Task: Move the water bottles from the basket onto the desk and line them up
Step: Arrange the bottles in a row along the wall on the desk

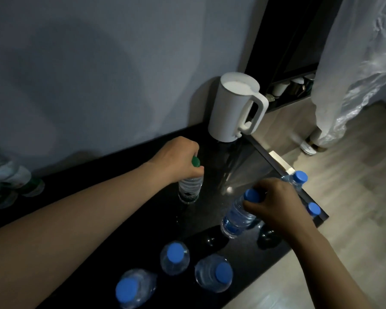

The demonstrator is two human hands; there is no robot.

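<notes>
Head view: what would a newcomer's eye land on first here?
Both hands at mid-frame, each gripping a bottle by its top: the left hand the green-capped bottle, the right hand a blue-capped bottle. Behind them a white kettle stands bright by the wall on the dark desk.

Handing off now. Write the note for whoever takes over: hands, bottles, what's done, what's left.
The left hand grips the green-cap bottle at its neck, upright on the desk in front of the kettle.
The right hand grips a tilted blue-cap bottle by its top.
Three front bottles stand clustered, not in a row. Two edge bottles stand behind the right hand. Blurred bottles sit far left.
Done: these bottles are on the desk.
Left: lining them up. The basket is out of view, so I cannot tell whether any remain in it.
</notes>
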